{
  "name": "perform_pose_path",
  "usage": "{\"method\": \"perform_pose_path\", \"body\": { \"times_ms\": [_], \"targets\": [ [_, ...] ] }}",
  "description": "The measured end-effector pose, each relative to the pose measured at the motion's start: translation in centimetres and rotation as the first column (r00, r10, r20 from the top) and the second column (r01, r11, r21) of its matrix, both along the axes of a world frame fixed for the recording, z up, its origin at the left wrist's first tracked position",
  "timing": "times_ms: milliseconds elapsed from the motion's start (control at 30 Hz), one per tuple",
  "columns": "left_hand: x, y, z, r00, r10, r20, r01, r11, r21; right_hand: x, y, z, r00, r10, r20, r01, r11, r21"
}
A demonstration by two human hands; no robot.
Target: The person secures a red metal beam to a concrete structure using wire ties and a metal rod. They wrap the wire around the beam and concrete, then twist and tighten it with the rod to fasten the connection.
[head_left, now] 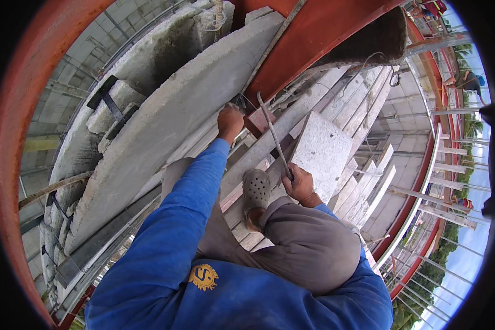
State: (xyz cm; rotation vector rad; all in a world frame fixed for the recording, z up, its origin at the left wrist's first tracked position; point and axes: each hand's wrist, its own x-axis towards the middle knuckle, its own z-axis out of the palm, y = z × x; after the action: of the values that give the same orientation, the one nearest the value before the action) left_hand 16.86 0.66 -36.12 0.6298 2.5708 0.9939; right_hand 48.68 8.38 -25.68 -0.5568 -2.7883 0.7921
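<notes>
Bent rod (273, 133) in right hand (301, 185), near left hand (230, 121)

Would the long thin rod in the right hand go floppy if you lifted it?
Probably stiff: the rod juts from the right hand without visibly drooping. It might feel tip-heavy, since most of it sticks out beyond the grip. Its bent end could snag.

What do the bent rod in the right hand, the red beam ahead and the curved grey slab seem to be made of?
The rod in the right hand looks like dull, worn steel: slim, grey-brown, bent at its tip. The red beam is probably painted metal, with a smooth, slightly glossy face. The curved slab looks like concrete: matte grey, with a rough edge.
</notes>
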Motion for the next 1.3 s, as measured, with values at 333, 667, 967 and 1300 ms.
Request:
{"method": "perform_pose_path", "body": {
  "times_ms": [333,667,967,1300],
  "targets": [
    [-0.6,1.2,0.5,0.736,0.053,0.675,-0.241,0.952,0.188,1.5,4.3,3.8,0.997,0.040,0.068,-0.056,0.966,0.254],
    [-1.7,2.6,-5.1,0.775,0.067,0.629,-0.277,0.930,0.243,3.6,6.6,4.8,0.919,-0.050,0.390,-0.065,0.959,0.275],
    [-1.7,0.0,5.0,0.134,-0.127,0.983,-0.786,0.590,0.184,7.2,3.2,4.5,0.897,-0.292,0.332,0.345,0.932,-0.112],
    [-2.4,0.1,4.4,-0.029,-0.325,0.945,-0.927,0.362,0.095,-5.6,2.6,14.1,0.930,-0.093,0.355,0.304,0.737,-0.604]
  ]
}}
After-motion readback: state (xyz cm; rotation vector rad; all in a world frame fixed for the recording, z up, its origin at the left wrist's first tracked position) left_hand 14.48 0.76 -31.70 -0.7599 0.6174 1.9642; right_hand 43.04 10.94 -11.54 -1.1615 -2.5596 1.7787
